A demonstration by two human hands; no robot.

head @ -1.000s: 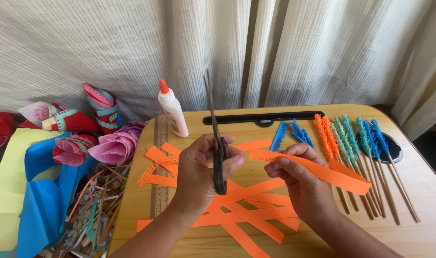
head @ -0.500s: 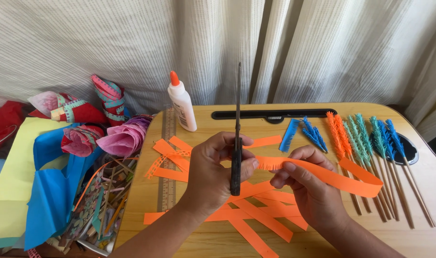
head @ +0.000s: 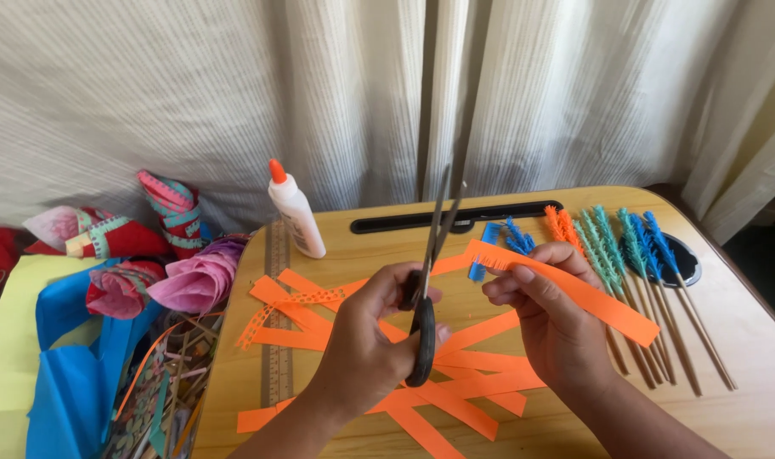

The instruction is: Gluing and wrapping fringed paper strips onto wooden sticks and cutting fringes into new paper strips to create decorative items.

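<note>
While the left hand (head: 366, 340) grips the scissors (head: 428, 280) with blades slightly parted and pointing up, the right hand (head: 549, 319) pinches an orange strip (head: 566, 285) above the surface's (head: 744, 374) middle, its fringed end at the blades. Short, evenly spaced snips stopping short of the far edge seem best. Loose strips (head: 455, 374) lie beneath, fringed sticks (head: 634, 272) toward the right edge, a glue bottle (head: 294, 208) and ruler (head: 277, 323) at the left.

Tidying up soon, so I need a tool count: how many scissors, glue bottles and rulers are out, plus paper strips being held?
Black-handled metal scissors, in the left hand: 1
White glue bottle with orange cap: 1
Long wooden ruler: 1
Fringed orange paper strip, in the right hand: 1
Total: 4
</note>
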